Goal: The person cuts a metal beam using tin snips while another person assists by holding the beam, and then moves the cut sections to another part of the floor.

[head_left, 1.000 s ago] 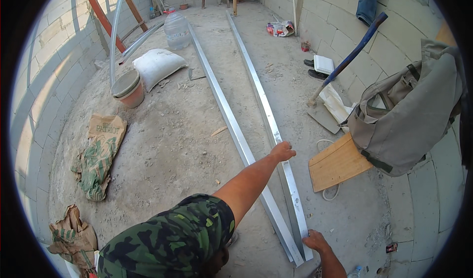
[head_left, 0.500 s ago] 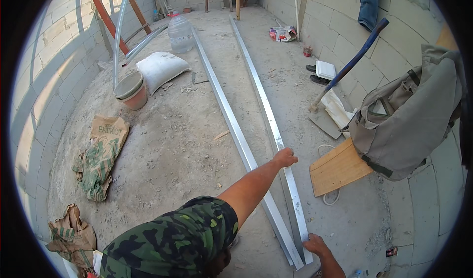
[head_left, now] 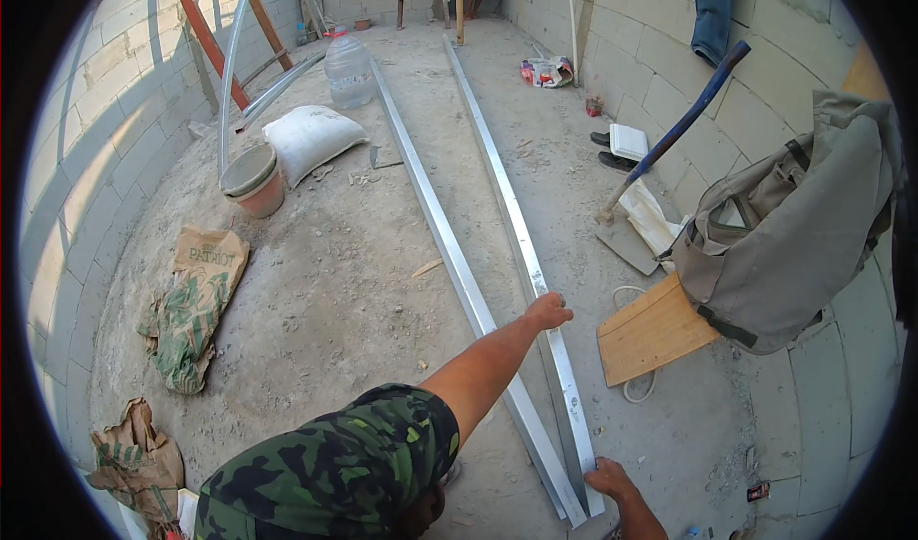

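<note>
Two long silvery metal profiles lie side by side along the dusty floor, closer together at the near end. My left arm, in a camouflage sleeve, reaches across the left metal profile (head_left: 430,212). My left hand (head_left: 548,311) is closed around the right metal profile (head_left: 513,218) partway along its length. Near that profile's close end, my right hand (head_left: 612,480) grips its right edge, thumb on top. The fingers beneath the profile are hidden in both hands.
A wooden board (head_left: 657,330) and a grey bag (head_left: 765,243) stand to the right, beside a blue-handled tool (head_left: 679,129). At left are a white sack (head_left: 314,143), stacked buckets (head_left: 254,182) and a crumpled paper sack (head_left: 196,301). A large water bottle (head_left: 349,71) stands farther back.
The view has shifted slightly. Both hands keep their hold on the right profile, with little visible movement along it.
</note>
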Action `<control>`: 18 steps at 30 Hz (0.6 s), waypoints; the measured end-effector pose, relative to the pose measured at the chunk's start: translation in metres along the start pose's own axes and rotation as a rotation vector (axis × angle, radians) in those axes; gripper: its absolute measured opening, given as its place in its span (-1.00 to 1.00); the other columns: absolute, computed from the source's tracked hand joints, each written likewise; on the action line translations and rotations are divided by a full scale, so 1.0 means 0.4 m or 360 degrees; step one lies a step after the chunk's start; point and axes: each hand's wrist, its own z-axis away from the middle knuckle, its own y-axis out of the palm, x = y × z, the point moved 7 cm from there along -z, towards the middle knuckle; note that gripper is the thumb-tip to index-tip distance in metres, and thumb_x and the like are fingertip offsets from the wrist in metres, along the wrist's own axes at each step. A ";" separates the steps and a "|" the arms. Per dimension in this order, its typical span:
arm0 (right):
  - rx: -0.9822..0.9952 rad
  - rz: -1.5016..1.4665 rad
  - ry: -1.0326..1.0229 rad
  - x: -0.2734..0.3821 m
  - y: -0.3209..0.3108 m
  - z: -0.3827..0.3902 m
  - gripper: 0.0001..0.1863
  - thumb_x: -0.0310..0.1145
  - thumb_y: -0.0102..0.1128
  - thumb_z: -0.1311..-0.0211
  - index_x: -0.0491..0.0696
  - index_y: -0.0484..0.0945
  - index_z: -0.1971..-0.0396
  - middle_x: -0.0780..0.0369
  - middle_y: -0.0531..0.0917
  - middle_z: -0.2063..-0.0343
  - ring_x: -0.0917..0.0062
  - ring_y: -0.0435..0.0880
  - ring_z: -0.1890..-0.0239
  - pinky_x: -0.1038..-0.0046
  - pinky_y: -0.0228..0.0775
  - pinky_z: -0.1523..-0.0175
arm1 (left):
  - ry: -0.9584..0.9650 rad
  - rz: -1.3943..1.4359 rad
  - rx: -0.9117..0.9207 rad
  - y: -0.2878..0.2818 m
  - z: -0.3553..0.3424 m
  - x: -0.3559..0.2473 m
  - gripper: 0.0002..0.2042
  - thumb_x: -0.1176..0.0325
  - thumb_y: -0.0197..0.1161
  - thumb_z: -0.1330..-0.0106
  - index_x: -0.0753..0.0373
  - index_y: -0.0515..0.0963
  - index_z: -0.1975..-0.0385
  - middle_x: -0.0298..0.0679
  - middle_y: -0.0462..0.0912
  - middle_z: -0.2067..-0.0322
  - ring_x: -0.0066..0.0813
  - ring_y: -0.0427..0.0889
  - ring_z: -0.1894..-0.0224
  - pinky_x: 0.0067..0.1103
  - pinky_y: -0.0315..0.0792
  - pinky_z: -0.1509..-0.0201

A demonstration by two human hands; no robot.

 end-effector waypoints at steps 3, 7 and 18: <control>0.0028 0.0004 -0.0011 -0.002 0.003 -0.005 -0.43 -0.21 0.06 0.02 -0.29 0.47 0.03 -0.14 0.53 0.02 0.03 0.47 -0.10 0.24 0.28 -0.22 | 0.0039 -0.0058 0.0026 -0.002 -0.003 -0.007 -0.60 0.14 0.22 0.00 0.37 0.61 0.30 0.12 0.63 0.24 -0.01 0.61 0.12 -0.35 0.46 0.00; 0.0038 0.0006 -0.0005 -0.009 0.002 -0.006 -0.43 -0.21 0.07 0.04 -0.29 0.48 0.04 -0.13 0.53 0.02 0.04 0.47 -0.10 0.24 0.28 -0.22 | 0.0037 -0.0046 0.0027 -0.003 -0.001 -0.021 -0.60 0.14 0.21 0.00 0.36 0.62 0.29 0.11 0.63 0.24 -0.01 0.61 0.12 -0.34 0.46 0.00; 0.0072 0.0025 0.0017 -0.007 0.004 -0.010 -0.42 -0.19 0.11 0.03 -0.29 0.48 0.02 -0.14 0.52 0.01 0.06 0.46 -0.11 0.25 0.28 -0.21 | 0.0027 -0.0003 0.0040 0.002 -0.004 -0.009 -0.60 0.15 0.21 0.00 0.37 0.61 0.28 0.13 0.62 0.23 0.00 0.61 0.12 -0.34 0.46 0.01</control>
